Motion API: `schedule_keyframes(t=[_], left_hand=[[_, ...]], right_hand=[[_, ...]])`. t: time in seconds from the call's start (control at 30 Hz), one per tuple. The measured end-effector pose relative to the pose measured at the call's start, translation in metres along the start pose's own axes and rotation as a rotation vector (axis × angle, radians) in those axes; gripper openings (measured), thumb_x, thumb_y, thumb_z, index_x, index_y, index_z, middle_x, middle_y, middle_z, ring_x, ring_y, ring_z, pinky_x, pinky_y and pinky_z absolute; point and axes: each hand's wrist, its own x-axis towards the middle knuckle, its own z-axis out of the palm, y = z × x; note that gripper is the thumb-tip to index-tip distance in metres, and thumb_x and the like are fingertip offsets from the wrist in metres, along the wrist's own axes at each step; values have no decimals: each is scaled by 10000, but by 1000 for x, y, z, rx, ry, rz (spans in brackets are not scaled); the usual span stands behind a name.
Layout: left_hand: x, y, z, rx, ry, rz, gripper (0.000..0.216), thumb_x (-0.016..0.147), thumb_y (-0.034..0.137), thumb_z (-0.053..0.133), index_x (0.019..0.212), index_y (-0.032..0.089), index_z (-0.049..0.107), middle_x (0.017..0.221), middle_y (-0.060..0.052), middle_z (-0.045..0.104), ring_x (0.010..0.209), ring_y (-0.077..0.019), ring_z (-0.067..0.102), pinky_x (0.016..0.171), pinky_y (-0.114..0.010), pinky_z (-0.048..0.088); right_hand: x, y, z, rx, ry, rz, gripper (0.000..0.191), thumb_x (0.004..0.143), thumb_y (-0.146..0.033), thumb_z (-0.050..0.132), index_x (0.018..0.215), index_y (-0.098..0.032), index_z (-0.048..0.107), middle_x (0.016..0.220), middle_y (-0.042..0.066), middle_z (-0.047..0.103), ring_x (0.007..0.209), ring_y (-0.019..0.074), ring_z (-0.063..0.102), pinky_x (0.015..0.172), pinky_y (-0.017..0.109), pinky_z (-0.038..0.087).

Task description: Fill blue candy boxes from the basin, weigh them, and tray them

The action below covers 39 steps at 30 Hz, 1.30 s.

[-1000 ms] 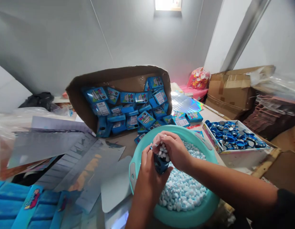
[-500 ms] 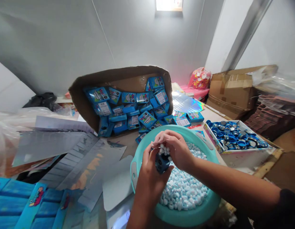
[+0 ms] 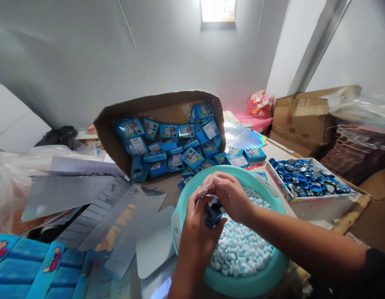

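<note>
My left hand (image 3: 195, 232) is wrapped around a small dark blue candy box (image 3: 212, 216), its open top tilted toward my other hand. Cupped over that opening, my right hand (image 3: 232, 193) holds several small white candies (image 3: 213, 201) against the box mouth. Its fingertips meet those of the left hand, and part of its palm is out of sight. Both hands are above a turquoise basin (image 3: 278, 270), which contains a large heap of pale blue and white candies (image 3: 242, 251).
Behind the basin, a tipped cardboard carton (image 3: 113, 145) spills blue printed boxes (image 3: 192, 158). To the right is a tray of blue and silver caps (image 3: 307, 176). A pale flat device (image 3: 155, 245) with a lit display is left of the basin, near plastic sheets (image 3: 95, 211) and blue packs (image 3: 24, 265).
Fewer white candies show at the box mouth; some have dropped inside from my right hand. Both hands keep nearly the same place, while the view has shifted slightly.
</note>
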Motion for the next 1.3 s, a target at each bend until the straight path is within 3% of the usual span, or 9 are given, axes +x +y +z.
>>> schedule_keyframes(t=[0.43,0.67,0.83,1.03,1.3], left_hand=[[2,-2,-5,66,-7,114,469,795,279,762,1221,260,568,1471,-120,505,1354,-291,530,1051,-444,518],[1,-14,-1,92,-4,107,535,825,353,725,1301,242,508,1458,-149,516,1367,-311,511,1056,-485,506],[0,-15,2,65,11,46,678,816,327,721,1410,267,399,1459,-139,505,1342,-300,527,1065,-517,495],[1,-4,3,18,13,-67,592,774,217,718,1328,289,524,1464,-119,476,1326,-303,527,1061,-519,492],[0,4,3,33,48,-172,424,766,189,726,1156,311,615,1482,-68,463,1323,-307,531,1034,-509,508]], right_hand=[[5,0,-3,86,66,54,268,805,-412,701,686,-175,662,725,28,635,721,159,613,747,294,499],[4,-1,-1,96,16,76,265,824,-406,698,706,-170,665,743,31,625,731,166,615,717,294,505],[2,0,-3,69,-41,36,238,881,-370,645,755,-174,693,792,39,641,762,163,619,748,295,502],[1,-1,-4,-20,-78,-7,229,881,-363,637,757,-181,704,805,44,644,807,178,611,791,312,490],[1,-3,-6,-152,-54,-31,329,914,-413,612,714,-167,697,726,34,623,616,134,523,598,266,409]])
